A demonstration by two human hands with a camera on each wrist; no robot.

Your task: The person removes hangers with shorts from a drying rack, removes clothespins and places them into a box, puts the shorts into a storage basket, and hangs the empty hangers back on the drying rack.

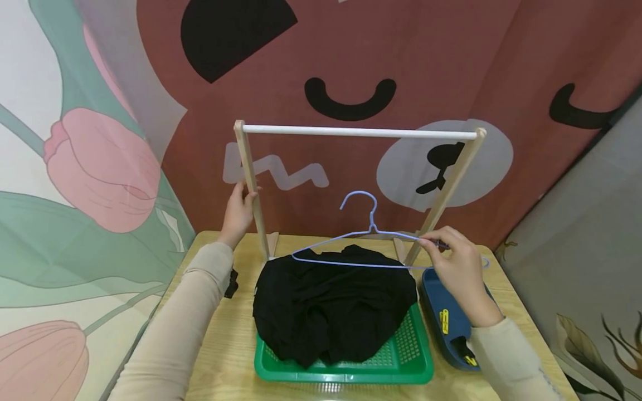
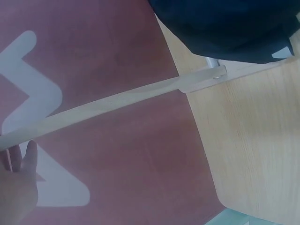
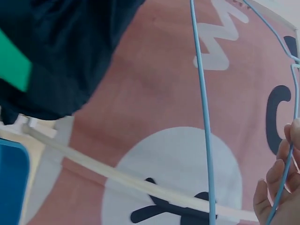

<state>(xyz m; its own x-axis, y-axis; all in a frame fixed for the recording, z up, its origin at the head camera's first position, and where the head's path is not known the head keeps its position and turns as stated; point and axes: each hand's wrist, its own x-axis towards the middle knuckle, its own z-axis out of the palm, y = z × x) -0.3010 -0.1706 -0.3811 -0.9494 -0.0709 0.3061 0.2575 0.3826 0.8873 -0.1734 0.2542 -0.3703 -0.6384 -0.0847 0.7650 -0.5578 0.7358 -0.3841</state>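
A lilac-blue wire hanger (image 1: 373, 225) is held up in front of the rack, its hook pointing upward. My right hand (image 1: 458, 273) pinches its right shoulder between thumb and fingers; the right wrist view shows the hand (image 3: 286, 176) on the thin wire. At the left, my left hand (image 1: 238, 214) grips the wooden post (image 1: 254, 206) of the rack, with fingertips showing past it. In the left wrist view, the left hand (image 2: 18, 183) is at the frame's edge. Below the hanger, a black garment (image 1: 333, 306) lies bunched in a green basket (image 1: 346, 377).
The rack has a white crossbar (image 1: 358, 132) at its top. Right of the basket sits a blue tray (image 1: 441, 345) with yellow clips (image 1: 444, 321) and a small black item. Another small black item (image 1: 232, 284) lies on the wooden table (image 1: 220, 345) near the left forearm. A printed curtain hangs behind.
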